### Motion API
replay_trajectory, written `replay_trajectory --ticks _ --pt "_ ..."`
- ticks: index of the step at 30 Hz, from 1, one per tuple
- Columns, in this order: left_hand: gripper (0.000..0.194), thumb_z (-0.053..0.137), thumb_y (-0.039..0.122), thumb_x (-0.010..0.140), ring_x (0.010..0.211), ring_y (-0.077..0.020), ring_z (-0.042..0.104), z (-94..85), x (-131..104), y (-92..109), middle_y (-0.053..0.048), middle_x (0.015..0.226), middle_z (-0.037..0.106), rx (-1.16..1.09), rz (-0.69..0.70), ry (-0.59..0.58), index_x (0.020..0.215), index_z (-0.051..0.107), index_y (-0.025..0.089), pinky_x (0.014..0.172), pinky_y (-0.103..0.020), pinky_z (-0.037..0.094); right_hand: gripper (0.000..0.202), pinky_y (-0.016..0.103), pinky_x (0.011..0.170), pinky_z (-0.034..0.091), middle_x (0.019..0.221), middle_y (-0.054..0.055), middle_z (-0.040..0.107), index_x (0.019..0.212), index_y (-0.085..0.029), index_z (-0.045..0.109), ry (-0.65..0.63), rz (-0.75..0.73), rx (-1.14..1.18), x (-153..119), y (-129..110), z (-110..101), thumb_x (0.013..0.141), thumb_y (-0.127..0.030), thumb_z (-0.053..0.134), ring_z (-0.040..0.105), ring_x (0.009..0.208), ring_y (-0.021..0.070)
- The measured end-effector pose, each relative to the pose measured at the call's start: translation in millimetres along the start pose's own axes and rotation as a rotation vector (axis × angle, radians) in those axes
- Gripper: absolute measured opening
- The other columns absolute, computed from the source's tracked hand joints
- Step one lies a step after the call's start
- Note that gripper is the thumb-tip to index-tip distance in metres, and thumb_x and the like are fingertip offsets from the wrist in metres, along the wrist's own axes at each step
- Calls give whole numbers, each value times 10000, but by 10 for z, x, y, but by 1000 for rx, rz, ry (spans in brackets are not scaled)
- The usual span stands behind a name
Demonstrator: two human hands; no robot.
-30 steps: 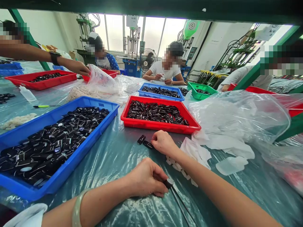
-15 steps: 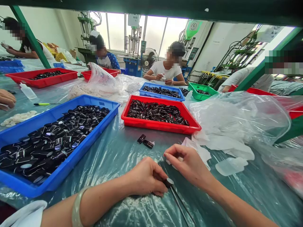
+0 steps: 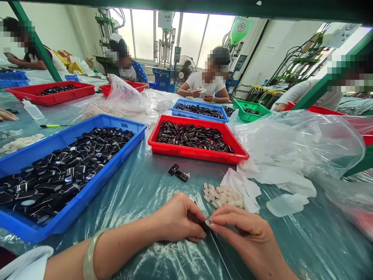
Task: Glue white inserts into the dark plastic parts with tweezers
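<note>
My left hand (image 3: 182, 219), wearing a pale bangle (image 3: 92, 254), is closed around a small black casing (image 3: 204, 227). The casing's pale end points right. Against that end, the thumb and fingertips of my right hand (image 3: 247, 235) are pinched on a small white piece (image 3: 208, 223), mostly covered by the fingers. Tweezers (image 3: 220, 254) extend from beneath the casing toward the bottom edge. Just beyond my right hand lies a pile of small white pieces (image 3: 223, 195) beside a crumpled white cloth (image 3: 247, 190).
Two loose black casings (image 3: 177, 173) lie before a red tray (image 3: 201, 156) of similar parts. A large blue tray (image 3: 116, 163) stands left. Clear plastic bags (image 3: 297, 144) and a translucent bottle (image 3: 287, 205) are right. A green bar (image 3: 186, 11) crosses overhead; co-workers sit opposite.
My right hand has come from the white pile down to the casing's end, uncovering the pile. My left hand keeps its hold on the casing, nearly still.
</note>
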State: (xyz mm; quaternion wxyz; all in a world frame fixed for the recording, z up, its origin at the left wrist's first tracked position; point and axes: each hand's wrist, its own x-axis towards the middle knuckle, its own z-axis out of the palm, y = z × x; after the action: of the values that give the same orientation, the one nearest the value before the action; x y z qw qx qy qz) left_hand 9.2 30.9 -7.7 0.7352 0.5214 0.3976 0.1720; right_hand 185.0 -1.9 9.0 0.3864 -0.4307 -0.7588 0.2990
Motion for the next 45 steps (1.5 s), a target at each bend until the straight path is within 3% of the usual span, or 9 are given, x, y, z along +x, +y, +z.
replay_trajectory --ticks 11,22,31,45 --pt "219 647 176 545 485 -99 519 -4 6 -9 19 515 564 -4 21 -1 742 714 108 499 -209 411 319 208 563 528 805 32 661 987 -264 671 24 -252 -138 -84 9 31 770 -50 576 635 679 136" --pt "235 657 183 558 490 -95 528 -1 20 -32 11 528 573 9 25 -1 771 713 102 488 -194 412 317 218 579 521 802 30 648 984 -278 674 60 -147 -113 -166 15 85 779 -56 577 630 681 138" --pt "229 649 173 572 487 -90 519 2 4 -19 11 523 565 41 44 -6 776 716 93 479 -185 403 191 213 550 520 728 10 668 787 -254 704 141 -79 19 -106 2 110 756 -93 607 637 626 136" --pt "222 650 171 568 488 -92 530 -11 13 -25 8 544 580 42 43 9 770 706 96 488 -189 415 283 186 593 521 832 34 621 986 -198 638 64 -260 -219 -194 101 88 759 -35 595 620 711 113"
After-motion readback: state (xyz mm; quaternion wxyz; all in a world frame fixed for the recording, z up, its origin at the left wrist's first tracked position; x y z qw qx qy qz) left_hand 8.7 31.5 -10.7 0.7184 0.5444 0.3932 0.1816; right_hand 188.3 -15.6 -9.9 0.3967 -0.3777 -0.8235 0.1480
